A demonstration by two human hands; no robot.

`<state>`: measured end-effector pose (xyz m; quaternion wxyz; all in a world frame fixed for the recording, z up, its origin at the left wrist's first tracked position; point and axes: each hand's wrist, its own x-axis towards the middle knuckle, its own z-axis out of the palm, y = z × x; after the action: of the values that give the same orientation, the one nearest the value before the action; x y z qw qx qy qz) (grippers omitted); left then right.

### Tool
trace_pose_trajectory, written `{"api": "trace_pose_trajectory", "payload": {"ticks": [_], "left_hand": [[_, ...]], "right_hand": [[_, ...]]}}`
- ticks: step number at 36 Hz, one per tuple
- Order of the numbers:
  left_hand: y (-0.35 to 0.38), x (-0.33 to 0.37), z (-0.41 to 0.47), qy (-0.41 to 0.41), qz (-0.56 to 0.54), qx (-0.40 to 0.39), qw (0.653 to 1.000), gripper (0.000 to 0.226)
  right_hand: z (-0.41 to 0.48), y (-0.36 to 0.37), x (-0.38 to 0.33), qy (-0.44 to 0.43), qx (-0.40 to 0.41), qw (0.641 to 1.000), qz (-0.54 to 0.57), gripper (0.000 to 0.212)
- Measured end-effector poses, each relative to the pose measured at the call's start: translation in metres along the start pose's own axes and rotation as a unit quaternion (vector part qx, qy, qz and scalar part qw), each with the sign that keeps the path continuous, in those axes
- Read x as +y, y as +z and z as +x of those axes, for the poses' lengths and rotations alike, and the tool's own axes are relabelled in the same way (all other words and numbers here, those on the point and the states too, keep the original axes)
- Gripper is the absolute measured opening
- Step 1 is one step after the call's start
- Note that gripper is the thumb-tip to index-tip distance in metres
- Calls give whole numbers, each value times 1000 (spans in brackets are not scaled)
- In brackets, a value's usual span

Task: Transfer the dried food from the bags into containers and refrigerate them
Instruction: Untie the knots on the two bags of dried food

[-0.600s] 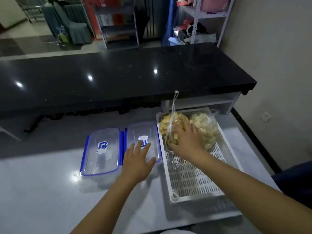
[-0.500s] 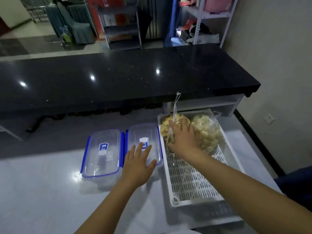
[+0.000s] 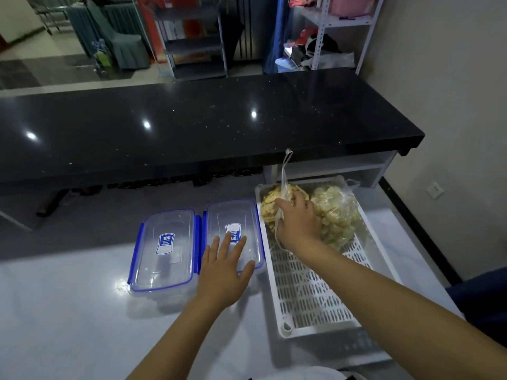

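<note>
Our right hand [image 3: 297, 223] curls round the yellow food bag [image 3: 270, 204] at the white tray's [image 3: 315, 297] far end | pale food bag [image 3: 337, 215] beside it, in the tray | our left hand [image 3: 225, 272], fingers straight, over the lidded box [image 3: 233, 215] just left of the tray

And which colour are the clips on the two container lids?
Blue clips on clear lids; the head view shows them best.

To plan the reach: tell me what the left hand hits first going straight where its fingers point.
The left hand would meet the right container's lid, which its fingertips overlap in this view; whether they touch is unclear.
</note>
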<state>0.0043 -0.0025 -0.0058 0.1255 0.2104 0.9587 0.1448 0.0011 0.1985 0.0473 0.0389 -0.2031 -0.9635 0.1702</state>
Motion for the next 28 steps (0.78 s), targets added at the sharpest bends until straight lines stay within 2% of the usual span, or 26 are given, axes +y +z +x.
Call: {"api": "trace_pose_trajectory", "payload": {"ticks": [7,12,17,24,28], "left_hand": [[-21,9,13,-15,-66,-18,998,71],[-38,24,31,22,-133,10,991,69],[-50,42,54,59,-192,-4,980,72],[-54,52,79,116,-163,-78,977,107],[-50,55,84,169,-95,-86,977,116]], "right_hand": [[-4,0,6,-2,38,997,59,40],[-9,-1,12,-5,66,994,85,22],[-20,-7,19,-28,99,987,122,8],[-37,-24,36,-35,82,975,205,20],[-49,-33,47,-16,80,961,263,24]]}}
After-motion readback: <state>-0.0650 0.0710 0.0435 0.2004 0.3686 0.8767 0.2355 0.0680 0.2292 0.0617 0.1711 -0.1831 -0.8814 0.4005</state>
